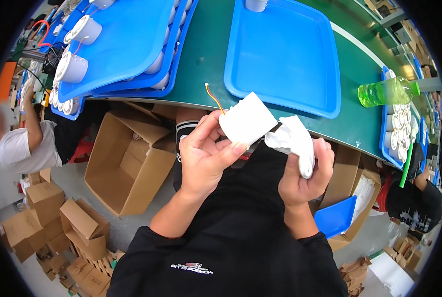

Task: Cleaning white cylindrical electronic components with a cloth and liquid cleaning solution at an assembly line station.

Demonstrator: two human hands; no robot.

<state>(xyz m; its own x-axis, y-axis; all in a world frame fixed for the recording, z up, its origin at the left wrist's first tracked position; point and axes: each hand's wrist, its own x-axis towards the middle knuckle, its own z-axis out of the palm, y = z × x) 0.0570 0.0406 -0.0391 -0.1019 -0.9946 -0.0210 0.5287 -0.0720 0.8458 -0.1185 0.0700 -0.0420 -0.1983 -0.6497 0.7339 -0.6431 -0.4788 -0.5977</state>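
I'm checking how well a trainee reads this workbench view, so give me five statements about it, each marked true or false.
1. The left hand holds a white plastic cylinder. True.
2. Only one hand is holding something. False: the right hand grips a soft white cloth-like piece.
3. A clear bottle of green liquid is right of the rectangular blue plastic tray ahead of the hands. True.
4. That tray is packed full. False: it is mostly bare, with one white cup-shaped part visible near its far edge.
5. A large open brown cardboard box is left of the left hand. True.
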